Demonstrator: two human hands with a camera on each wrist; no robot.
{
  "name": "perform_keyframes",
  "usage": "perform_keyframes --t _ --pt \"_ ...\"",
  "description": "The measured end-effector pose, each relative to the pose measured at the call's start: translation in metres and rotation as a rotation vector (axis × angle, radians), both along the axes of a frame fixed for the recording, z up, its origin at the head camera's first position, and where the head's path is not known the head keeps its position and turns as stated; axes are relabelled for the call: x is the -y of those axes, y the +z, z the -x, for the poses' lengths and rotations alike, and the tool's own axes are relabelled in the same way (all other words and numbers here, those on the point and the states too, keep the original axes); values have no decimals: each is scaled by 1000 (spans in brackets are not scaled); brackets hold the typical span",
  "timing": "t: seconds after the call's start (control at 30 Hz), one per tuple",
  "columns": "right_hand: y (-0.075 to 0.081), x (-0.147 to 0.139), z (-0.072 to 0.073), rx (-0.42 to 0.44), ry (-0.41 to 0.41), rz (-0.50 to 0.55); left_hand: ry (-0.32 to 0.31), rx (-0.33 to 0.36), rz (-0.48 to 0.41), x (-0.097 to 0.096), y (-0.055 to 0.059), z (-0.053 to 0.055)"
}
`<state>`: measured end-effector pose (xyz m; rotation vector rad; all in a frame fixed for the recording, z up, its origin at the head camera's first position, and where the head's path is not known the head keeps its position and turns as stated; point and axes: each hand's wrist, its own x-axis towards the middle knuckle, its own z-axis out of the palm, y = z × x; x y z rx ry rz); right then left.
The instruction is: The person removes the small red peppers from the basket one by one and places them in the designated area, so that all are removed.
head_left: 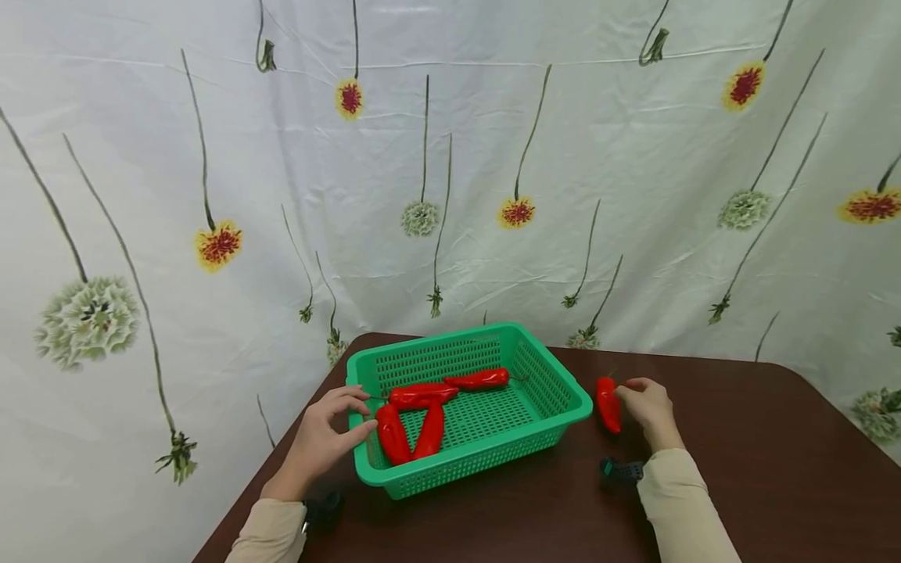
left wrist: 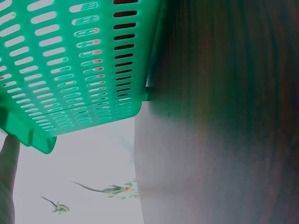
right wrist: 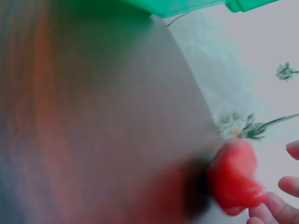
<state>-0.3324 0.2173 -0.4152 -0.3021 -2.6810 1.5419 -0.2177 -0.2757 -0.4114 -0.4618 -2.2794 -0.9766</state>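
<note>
A green perforated plastic basket (head_left: pixel 479 461) stands on the table with several red peppers (head_left: pixel 422 396) lying in it. My left hand (head_left: pixel 320 438) is at the basket's left rim, thumb and fingers spread apart; in the left wrist view one finger (left wrist: pixel 8 163) meets the rim from outside. Right of the basket, another red pepper (head_left: pixel 608 405) lies on the table, its stem pointing away. Beside it is my right hand (head_left: pixel 649 407), its fingertips at the pepper's right side. In the right wrist view, loosely bent fingers (right wrist: pixel 278 205) appear to touch this pepper (right wrist: pixel 236 177).
The dark brown table (head_left: pixel 746 453) extends right and in front of the basket. A white cloth (head_left: pixel 479 234) printed with flowers hangs behind the table and along its left side. Black straps (head_left: pixel 622 469) sit at both wrists.
</note>
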Motion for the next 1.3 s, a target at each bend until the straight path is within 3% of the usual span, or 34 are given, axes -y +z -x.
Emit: perform_keyframes --t 0.23,0.63,1.0,1.17,1.3 --pt "18 3 -3 -33 45 -31 9 -2 8 1 0 0" --pt "59 21 -12 -80 225 -66 1 -2 1 -1 -2 -1" --pt "90 42 -23 -86 402 21 15 32 -10 0 -2 0" --pt "103 46 -19 -70 475 52 12 33 -15 0 -1 0" --pt "111 51 -11 -83 578 78 10 37 -18 0 0 0"
